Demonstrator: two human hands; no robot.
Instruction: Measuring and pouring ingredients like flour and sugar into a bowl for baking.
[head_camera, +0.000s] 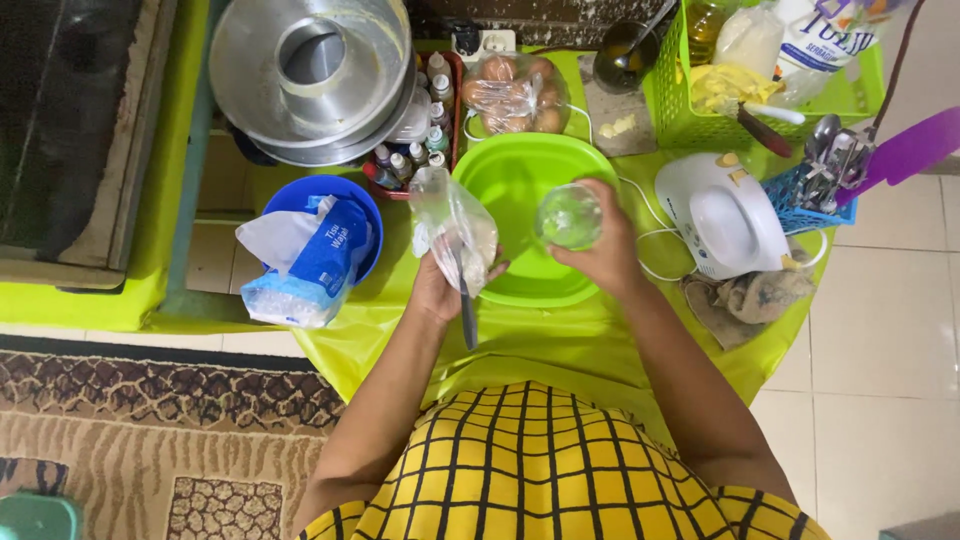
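My left hand (440, 288) grips a clear plastic bag (452, 220) with pale powder in it, together with a dark-handled utensil (467, 315) that points back toward me. My right hand (605, 255) holds a clear glass (569, 216) upright over the big green bowl (520, 170). Both hands hover at the bowl's near rim, over a small table with a lime-green cloth (560, 345).
A blue bowl (345, 192) holding a blue-and-white packet (310, 265) sits at left. Behind it are metal ring pans (310, 70) and small bottles (425, 140). A bag of eggs (515, 95), a green basket (740, 110), a white hand mixer (725, 215) and a cutlery holder (825, 170) crowd the back and right.
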